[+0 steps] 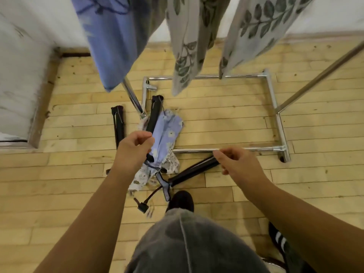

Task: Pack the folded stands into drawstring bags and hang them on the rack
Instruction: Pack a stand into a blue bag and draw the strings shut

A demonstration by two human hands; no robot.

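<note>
Downward, left hand [134,148] pinching floral bag [169,130], black stands [119,123]

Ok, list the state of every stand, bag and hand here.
Left hand: grips blue floral bag with a stand.
Blue floral bag: crumpled, not hung.
Right hand: fingers curled, hold unclear.
Stand near right hand: unbagged, on floor.
Leftmost stand: unbagged, on floor.
Leaf-print bags: hanging on rack.
Plain blue bag: hanging.

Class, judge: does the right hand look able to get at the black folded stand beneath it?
Probably yes: right hand hangs over one end of the stand, nothing lies across it; left hand holds the blue bag aside.
</note>
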